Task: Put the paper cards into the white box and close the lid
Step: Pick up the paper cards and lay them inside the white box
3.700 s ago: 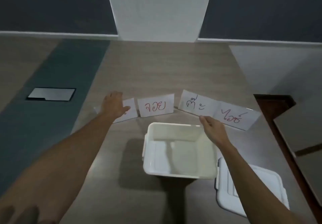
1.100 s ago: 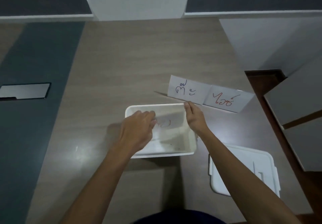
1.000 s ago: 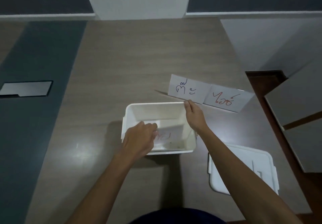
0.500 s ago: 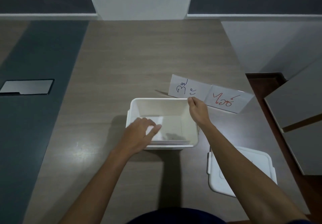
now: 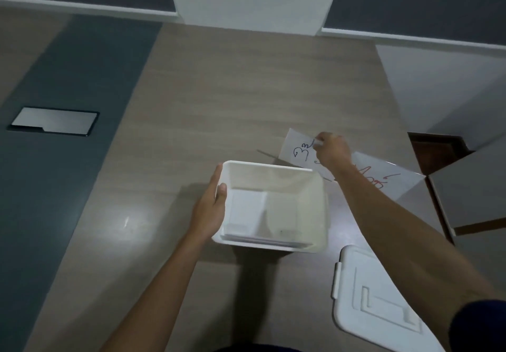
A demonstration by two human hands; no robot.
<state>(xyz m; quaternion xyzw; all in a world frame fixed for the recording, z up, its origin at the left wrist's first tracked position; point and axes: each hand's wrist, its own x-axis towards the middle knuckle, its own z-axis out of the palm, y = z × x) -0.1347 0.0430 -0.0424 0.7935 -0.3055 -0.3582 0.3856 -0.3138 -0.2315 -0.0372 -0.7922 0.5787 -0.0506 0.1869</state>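
Open white plastic box (image 5: pixel 276 171) holding white paper sheets, left hand (image 5: pixel 212 209) flat against its left wall, right hand (image 5: pixel 332 150) pinching handwritten white paper card (image 5: pixel 297 149), second card (image 5: pixel 394 182) beside, bare wooden tabletop (image 5: pixel 246 99) beyond, white lid (image 5: pixel 375 305) lying near right.

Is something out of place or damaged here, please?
Nothing stands out. The lid lies flat beside the open white box, cards lie inside it, and two cards remain on the table.

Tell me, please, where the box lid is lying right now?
The lid lies flat on the table at the head view's lower right, beside the open white box, under the right forearm.
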